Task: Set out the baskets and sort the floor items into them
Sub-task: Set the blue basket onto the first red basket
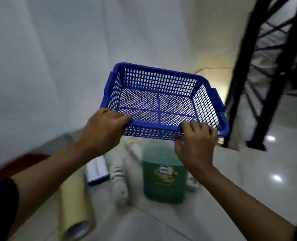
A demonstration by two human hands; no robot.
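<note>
Both hands, the left hand and right hand, gripped the near rim of a blue basket held above the floor clutter (green jug directly below), best lowered level onto bare floor beside it.

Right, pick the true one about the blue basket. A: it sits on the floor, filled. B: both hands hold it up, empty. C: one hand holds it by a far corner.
B: the left hand and right hand grip the near rim of the blue basket, held above the floor items with nothing inside.
</note>
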